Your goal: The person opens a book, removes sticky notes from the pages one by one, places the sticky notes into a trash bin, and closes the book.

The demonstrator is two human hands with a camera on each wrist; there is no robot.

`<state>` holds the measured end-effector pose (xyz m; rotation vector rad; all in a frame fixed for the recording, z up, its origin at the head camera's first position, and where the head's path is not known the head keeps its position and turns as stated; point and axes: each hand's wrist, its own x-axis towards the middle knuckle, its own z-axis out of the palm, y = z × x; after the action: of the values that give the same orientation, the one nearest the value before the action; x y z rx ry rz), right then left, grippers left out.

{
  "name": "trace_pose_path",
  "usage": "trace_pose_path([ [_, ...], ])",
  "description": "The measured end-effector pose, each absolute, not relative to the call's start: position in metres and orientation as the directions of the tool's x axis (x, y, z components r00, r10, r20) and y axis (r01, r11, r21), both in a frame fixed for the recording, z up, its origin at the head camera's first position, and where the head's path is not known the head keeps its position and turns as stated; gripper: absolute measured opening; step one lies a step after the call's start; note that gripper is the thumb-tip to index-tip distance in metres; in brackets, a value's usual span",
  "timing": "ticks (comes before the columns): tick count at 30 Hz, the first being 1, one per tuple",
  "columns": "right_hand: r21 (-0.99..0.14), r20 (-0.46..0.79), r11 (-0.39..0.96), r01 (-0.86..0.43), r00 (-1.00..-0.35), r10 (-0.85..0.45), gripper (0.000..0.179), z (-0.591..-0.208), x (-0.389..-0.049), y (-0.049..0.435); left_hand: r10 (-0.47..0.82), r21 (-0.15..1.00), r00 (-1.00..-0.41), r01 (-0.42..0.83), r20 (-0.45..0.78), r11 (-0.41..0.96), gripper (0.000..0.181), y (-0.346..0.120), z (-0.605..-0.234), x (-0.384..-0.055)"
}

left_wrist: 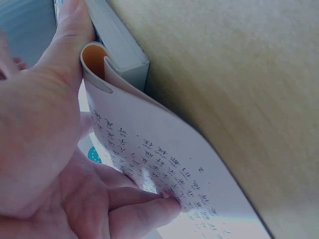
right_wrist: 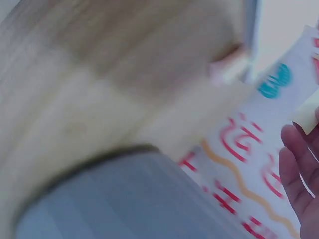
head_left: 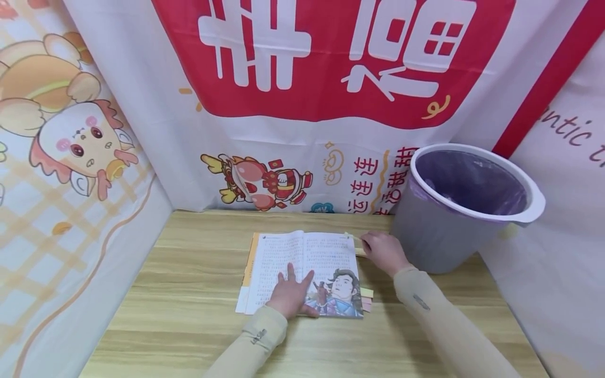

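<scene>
An open book lies on the table, printed text on both pages and a drawn figure at the lower right. My left hand rests on it with fingers spread, pressing the pages near the fold. In the left wrist view, the fingertips touch the text page and the thumb lies along the page block's edge. At the book's upper right corner, my right hand pinches a pale yellow paper slip. Yellow and pink sticky tabs stick out of the book's right side.
A grey waste bin with a purple liner stands just right of my right hand. Printed cloth hangs behind the wooden table, and more cloth covers the left side.
</scene>
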<state>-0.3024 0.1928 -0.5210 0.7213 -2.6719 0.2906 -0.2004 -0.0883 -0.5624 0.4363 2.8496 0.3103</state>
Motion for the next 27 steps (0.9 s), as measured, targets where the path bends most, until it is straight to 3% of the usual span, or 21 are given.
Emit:
trace_pose_path([
  [7,-0.097,0.561,0.793,-0.601,-0.692,-0.455,0.014,-0.471,-0.27,0.204,0.305,0.246,-0.927,0.25,-0.22,0.936,0.117,-0.088,-0.563,-0.201],
  [15,0.027,0.737,0.754,-0.657,-0.496,-0.459,0.019,-0.395,-0.238,0.236,0.301,0.27,-0.928,0.239,-0.218,0.933,0.117,-0.09,-0.568,-0.2],
  [21,0.045,0.783,0.81,-0.584,-0.483,-0.392,0.028,-0.339,-0.223,0.265,0.302,0.289,-0.93,0.236,-0.211,0.928,0.117,-0.09,-0.57,-0.2],
  [27,0.004,0.813,0.869,-0.495,-0.504,-0.291,0.033,-0.314,-0.219,0.292,0.31,0.274,-0.929,0.25,-0.203,0.929,0.116,-0.088,-0.569,-0.201],
])
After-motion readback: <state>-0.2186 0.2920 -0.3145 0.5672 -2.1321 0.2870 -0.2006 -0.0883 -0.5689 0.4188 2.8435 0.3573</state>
